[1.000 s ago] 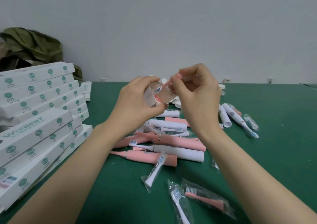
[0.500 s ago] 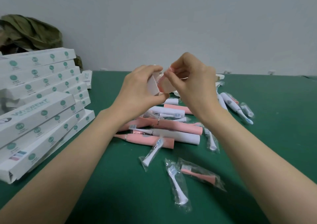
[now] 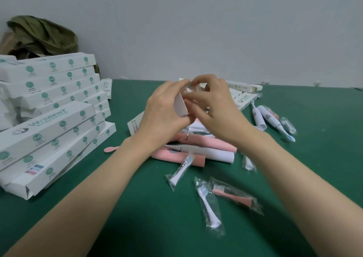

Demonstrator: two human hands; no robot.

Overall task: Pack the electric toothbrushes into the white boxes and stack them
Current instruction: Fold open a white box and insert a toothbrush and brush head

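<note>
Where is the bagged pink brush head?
Head view, front right: the bagged pink brush head lies on the green table, right of a bagged white head.

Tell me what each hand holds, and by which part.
The left hand grips a white box round its near, open end. The right hand is at that same end; blur hides whether it pinches anything.

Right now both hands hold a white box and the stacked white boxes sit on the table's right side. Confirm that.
Wrong side: the head view shows the stacked white boxes on the table's left. The left hand and right hand do hold a white box.
</note>
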